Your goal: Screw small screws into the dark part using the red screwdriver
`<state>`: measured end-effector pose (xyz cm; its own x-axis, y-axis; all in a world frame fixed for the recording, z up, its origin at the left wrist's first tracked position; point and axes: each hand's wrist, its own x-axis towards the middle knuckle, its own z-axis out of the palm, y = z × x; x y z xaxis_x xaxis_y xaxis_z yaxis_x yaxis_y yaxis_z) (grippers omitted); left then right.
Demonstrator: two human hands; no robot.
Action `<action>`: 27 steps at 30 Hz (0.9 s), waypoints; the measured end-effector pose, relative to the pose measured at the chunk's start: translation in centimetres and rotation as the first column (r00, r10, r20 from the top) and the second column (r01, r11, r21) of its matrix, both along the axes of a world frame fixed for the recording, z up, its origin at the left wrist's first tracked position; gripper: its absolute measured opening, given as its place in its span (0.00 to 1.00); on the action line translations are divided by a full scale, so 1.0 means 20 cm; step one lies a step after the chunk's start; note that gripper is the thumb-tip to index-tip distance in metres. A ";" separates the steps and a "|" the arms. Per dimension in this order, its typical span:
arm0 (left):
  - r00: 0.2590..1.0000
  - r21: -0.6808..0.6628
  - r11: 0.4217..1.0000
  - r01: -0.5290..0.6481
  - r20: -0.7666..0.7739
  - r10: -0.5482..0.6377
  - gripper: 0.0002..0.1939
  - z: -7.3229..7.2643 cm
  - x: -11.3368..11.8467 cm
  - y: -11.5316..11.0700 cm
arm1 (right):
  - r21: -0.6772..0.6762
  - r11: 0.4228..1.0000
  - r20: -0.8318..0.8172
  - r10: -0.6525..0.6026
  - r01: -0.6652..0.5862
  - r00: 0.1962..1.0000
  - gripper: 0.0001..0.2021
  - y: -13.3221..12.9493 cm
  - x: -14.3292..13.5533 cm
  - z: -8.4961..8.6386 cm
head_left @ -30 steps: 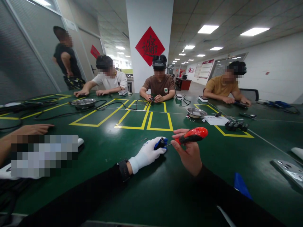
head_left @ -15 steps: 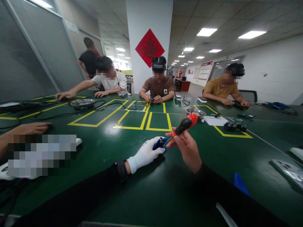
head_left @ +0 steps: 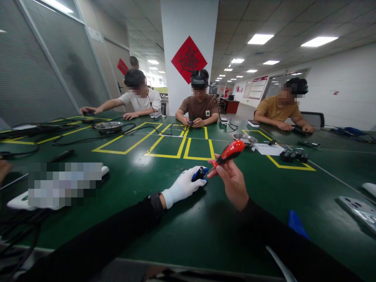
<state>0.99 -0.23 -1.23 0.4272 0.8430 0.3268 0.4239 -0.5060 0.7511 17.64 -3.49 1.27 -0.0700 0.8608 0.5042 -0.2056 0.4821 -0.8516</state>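
My left hand point(head_left: 186, 183), in a white glove with blue fingertips, is closed round a small black cylindrical part point(head_left: 200, 173) with a shiny metal top. Its lower portion is hidden by the glove. Bare, my right hand point(head_left: 233, 183) grips a red and black screwdriver point(head_left: 230, 152) between thumb and fingers. The handle points up to the right, while the shaft slants down left toward the black part. Whether the tip touches that part I cannot tell. Both hands are just above the green table point(head_left: 164, 243), close together.
A power strip point(head_left: 105, 171), partly blurred out, lies left with cables. Metal bowls point(head_left: 108, 126) point(head_left: 245, 139), white paper point(head_left: 268, 149) and black blocks point(head_left: 293, 155) sit farther back. At right are a phone point(head_left: 357, 211) and a blue object point(head_left: 297, 224). Several people sit across the table.
The view has shifted slightly. My hands keep their grips, and the screwdriver handle has turned, showing more red. At the left, a nearby person's hand has drawn back toward the frame edge.
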 end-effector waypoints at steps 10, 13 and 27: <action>1.000 -0.018 1.000 0.017 0.019 -0.017 0.18 -0.01 0.00 0.00 | -0.007 1.000 -0.059 0.006 -0.007 0.998 0.13 0.01 0.01 -0.02; 0.999 -0.023 0.999 0.024 0.033 -0.024 0.17 -0.01 0.00 0.00 | -0.016 1.000 -0.026 0.016 -0.016 1.000 0.15 0.01 0.02 -0.01; 1.000 -0.034 0.999 0.014 0.004 -0.014 0.20 -0.01 0.00 0.00 | -0.028 1.000 -0.053 -0.015 0.014 0.998 0.15 0.01 0.01 -0.02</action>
